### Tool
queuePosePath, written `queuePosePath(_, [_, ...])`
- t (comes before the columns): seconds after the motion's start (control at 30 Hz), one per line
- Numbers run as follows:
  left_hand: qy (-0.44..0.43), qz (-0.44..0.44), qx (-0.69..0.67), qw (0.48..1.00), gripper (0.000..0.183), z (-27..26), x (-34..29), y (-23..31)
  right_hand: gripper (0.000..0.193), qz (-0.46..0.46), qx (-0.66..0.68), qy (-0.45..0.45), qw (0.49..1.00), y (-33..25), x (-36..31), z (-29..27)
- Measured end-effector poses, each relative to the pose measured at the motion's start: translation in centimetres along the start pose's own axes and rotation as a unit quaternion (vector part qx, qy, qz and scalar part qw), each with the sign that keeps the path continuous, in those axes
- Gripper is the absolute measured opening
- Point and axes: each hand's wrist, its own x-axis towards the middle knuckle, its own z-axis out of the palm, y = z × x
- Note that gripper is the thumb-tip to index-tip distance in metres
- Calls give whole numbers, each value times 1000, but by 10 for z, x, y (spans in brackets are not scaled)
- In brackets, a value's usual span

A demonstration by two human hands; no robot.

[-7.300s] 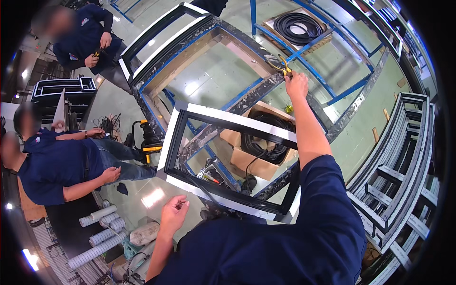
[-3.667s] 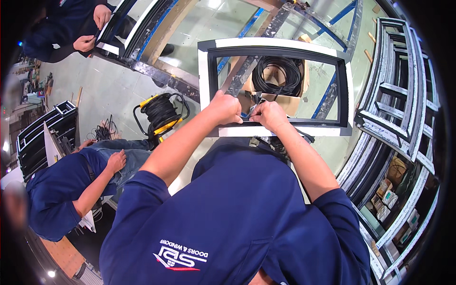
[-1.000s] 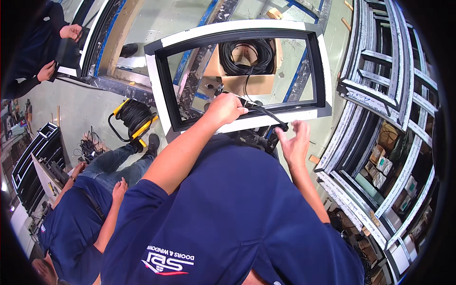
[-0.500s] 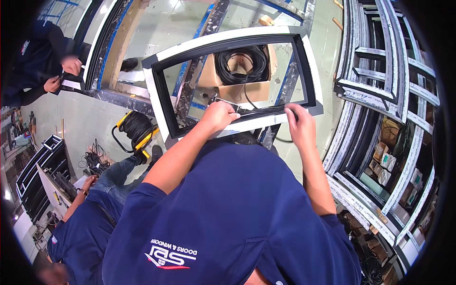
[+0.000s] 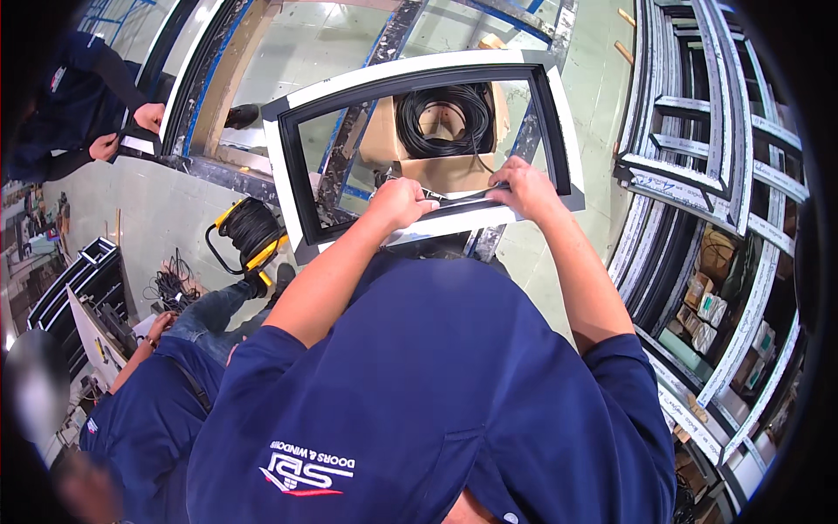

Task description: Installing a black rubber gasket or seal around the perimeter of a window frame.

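A window frame (image 5: 417, 65) with a curved top lies before me, its outer face white and its inner edge lined in black. My left hand (image 5: 401, 206) is closed over the near rail around a small metal tool whose kind I cannot make out, as the fingers hide most of it. At the right part of the same rail, my right hand (image 5: 527, 189) pinches a thin black rubber strip (image 5: 476, 197). Through the frame opening shows a coil of black rubber strip (image 5: 443, 122) in an open cardboard box (image 5: 445, 170).
A yellow reel of black cable (image 5: 248, 234) stands on the floor at left. Stacked window frames (image 5: 690, 188) rise at right. One co-worker (image 5: 70, 105) handles a frame at far left; another (image 5: 166, 419) sits at lower left. A paint-spotted metal stand (image 5: 345, 157) lies beneath the frame.
My right hand has moved left along the near rail, closer to my left hand, which stays about where it was. The loose strip below the right hand no longer shows.
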Motion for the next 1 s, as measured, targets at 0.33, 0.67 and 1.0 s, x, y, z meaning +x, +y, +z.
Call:
queuePosePath(0.33, [-18,81,-66,994,35,4,0,16,20,-107,-17,-58,992,-14,0,-6])
queuePosePath(0.67, [23,105,-131,986,20,22,5,13,30,-74,-35,-109,991,-15,12,1])
queuePosePath(1.0, [24,37,17,999,28,18,-3,30,31,-122,13,-182,976,-22,27,-6])
